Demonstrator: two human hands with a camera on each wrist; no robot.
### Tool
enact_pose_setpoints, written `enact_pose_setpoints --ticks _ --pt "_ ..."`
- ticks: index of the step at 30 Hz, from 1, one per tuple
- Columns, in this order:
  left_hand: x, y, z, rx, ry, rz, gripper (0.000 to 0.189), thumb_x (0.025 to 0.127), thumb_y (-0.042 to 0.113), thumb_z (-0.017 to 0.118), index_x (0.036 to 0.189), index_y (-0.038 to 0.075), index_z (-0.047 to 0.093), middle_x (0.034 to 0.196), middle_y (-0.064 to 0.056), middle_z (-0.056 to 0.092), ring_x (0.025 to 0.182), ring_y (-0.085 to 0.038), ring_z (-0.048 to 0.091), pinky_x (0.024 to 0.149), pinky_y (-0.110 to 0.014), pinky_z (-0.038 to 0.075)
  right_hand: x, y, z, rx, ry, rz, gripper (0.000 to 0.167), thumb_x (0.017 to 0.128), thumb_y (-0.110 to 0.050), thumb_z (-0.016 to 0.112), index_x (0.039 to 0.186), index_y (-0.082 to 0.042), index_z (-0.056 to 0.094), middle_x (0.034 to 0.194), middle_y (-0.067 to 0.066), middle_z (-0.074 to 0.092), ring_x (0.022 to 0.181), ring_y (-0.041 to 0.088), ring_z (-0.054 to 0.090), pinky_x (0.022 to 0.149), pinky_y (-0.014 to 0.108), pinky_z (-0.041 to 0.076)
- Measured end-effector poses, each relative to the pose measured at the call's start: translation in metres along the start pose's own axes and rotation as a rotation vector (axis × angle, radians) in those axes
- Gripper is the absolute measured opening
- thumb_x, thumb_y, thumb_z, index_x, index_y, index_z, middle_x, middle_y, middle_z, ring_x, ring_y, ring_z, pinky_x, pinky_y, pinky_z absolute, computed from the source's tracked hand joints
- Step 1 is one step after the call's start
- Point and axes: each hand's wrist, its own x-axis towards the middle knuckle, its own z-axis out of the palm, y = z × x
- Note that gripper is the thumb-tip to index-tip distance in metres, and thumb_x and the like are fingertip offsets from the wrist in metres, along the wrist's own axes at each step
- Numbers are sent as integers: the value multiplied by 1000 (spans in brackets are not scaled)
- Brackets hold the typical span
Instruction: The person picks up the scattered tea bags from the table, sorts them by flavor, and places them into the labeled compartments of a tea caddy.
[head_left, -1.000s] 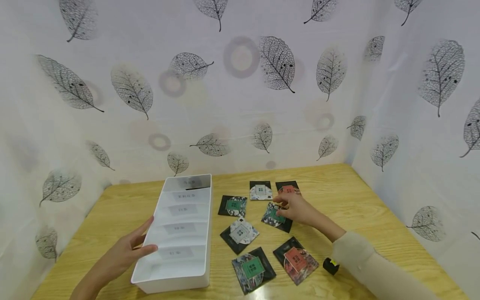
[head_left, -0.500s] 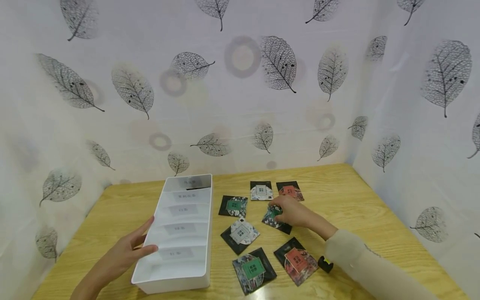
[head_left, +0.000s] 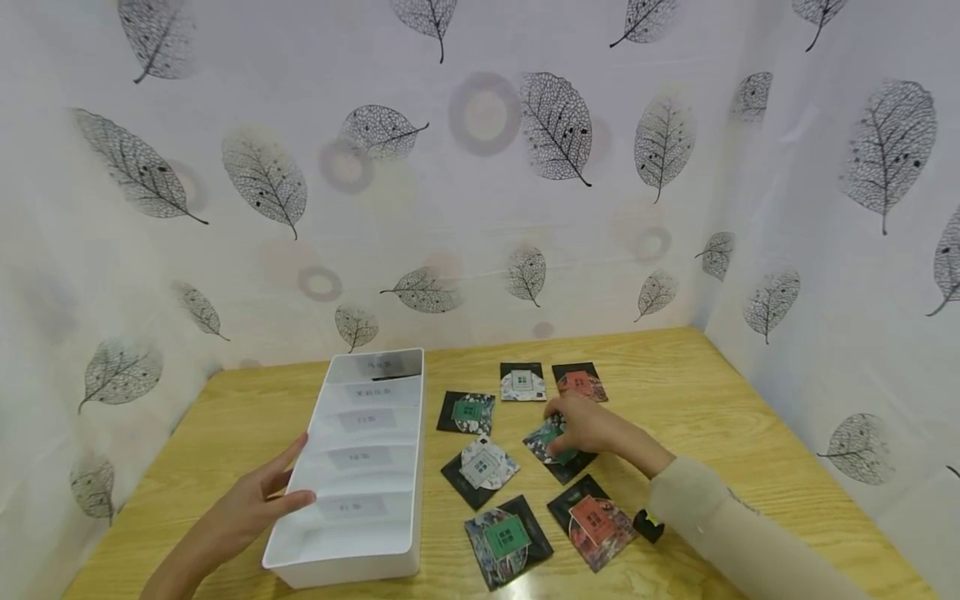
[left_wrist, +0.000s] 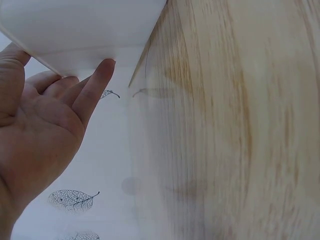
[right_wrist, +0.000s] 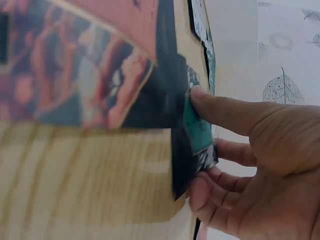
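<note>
My left hand grips the left wall of a white compartment box, its thumb over the rim and its fingers along the outside. In the left wrist view, fingertips touch the box's outer wall. Right of the box, my right hand pinches a flat square sachet with a green label and black end. The right wrist view has the thumb on this green-labelled sachet's face and other fingers at its far edge; the sachet stands tilted there. A red-labelled sachet lies just nearer the person.
Several more sachets lie around, including a white-labelled one, a red one and a green one. A small black object is by the right sleeve. Leaf-patterned cloth hangs behind the wooden table.
My right hand has closed its fingers on the green-labelled sachet, whose black end has shifted slightly toward the right and the person. The left hand and box have stayed put.
</note>
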Motion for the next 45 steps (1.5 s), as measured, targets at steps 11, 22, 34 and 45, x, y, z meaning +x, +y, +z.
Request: enact_pose_setpoints --ticks 11,22,34,45 --pt "-1 -1 0 5 -1 1 86 104 23 66 166 5 9 167 -29 13 142 -52 39 87 -21 51 -1 28 0 213 78 -79 30 88 -18 85 112 -5 73 103 2 70 84 13 62 73 35 52" --pt "0 1 0 31 14 -1 86 103 24 67 165 4 11 167 -28 14 142 -52 39 88 -19 49 -7 39 -15 269 124 -78 16 95 -11 75 110 -7 77 101 3 72 75 12 59 66 33 49" --pt "1 0 0 56 22 -16 87 102 26 67 165 4 12 167 -27 16 141 -50 42 88 -19 48 -14 46 -28 411 115 -69 18 98 -4 69 114 1 75 96 8 73 65 33 63 60 42 53" --pt "0 -2 0 -6 -3 -8 85 104 23 65 166 6 9 168 -27 11 143 -51 38 88 -21 50 -20 49 -31 446 131 -84 18 99 -2 67 114 4 75 87 9 72 66 33 65 61 43 56"
